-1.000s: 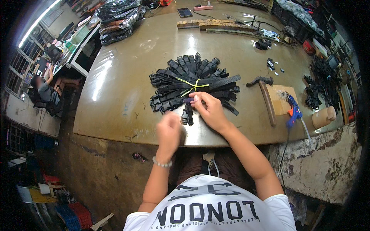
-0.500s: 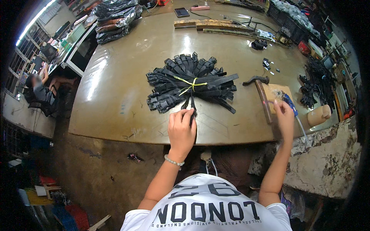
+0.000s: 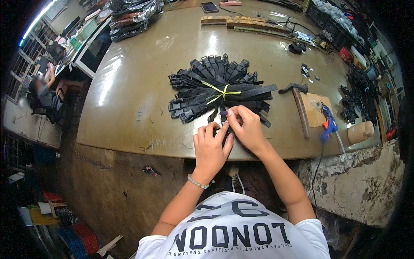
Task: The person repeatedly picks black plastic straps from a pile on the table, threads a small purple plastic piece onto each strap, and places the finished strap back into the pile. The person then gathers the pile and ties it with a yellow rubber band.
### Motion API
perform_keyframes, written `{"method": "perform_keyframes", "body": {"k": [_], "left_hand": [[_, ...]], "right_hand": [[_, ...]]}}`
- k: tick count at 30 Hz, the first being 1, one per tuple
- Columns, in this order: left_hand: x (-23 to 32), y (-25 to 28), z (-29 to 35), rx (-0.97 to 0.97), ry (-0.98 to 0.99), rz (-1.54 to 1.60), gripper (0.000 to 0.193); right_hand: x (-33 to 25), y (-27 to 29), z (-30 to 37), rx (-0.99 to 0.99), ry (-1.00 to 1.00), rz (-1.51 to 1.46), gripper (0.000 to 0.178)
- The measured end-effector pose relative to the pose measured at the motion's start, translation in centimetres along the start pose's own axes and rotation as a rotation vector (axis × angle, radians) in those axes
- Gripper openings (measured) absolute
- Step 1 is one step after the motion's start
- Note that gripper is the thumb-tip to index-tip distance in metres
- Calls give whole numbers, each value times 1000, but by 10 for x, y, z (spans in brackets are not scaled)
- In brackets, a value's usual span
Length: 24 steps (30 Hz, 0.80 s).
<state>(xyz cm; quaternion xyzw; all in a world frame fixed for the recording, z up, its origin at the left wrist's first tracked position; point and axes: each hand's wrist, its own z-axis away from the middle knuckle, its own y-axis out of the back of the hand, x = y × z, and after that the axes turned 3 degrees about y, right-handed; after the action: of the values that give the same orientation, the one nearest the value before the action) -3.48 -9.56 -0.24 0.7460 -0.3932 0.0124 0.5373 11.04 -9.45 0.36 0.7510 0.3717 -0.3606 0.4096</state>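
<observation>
A large bundle of black webbing straps with plastic buckles [image 3: 194,93] lies on the table, tied round its middle with a yellow-green tie [image 3: 223,92]. At its near side, my left hand [image 3: 211,144] has its fingers closed around a black strap [image 3: 212,115], whose lower part the hands mostly hide. My right hand [image 3: 246,129] is right beside it, thumb and forefinger pinching a small dark purple piece [image 3: 224,113] against the strap. The fingertips of the two hands almost touch.
To the right are a hammer [image 3: 300,110], a board [image 3: 314,108], a blue glue gun [image 3: 330,125] with a cord, and a beige roll [image 3: 360,131]. Wooden strips [image 3: 246,22] and a phone [image 3: 209,7] lie at the back. A person [image 3: 43,93] sits far left.
My right hand has moved left from beside the glue gun to the strap at my left hand, bringing the small purple piece. The glue gun has shifted slightly.
</observation>
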Motion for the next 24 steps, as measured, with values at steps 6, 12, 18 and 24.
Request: {"method": "perform_keyframes", "body": {"k": [6, 12, 18, 24], "left_hand": [[-2, -2, 1, -12, -12, -9, 38], [-3, -3, 4, -5, 0, 13, 30], [-14, 14, -12, 160, 232, 252, 18], [-31, 9, -48, 102, 53, 21, 21]], "right_hand": [[-1, -2, -1, -5, 109, 95, 13], [0, -6, -1, -1, 185, 169, 13], [-9, -1, -5, 46, 104, 76, 20], [-16, -13, -4, 50, -157, -384, 32]]}}
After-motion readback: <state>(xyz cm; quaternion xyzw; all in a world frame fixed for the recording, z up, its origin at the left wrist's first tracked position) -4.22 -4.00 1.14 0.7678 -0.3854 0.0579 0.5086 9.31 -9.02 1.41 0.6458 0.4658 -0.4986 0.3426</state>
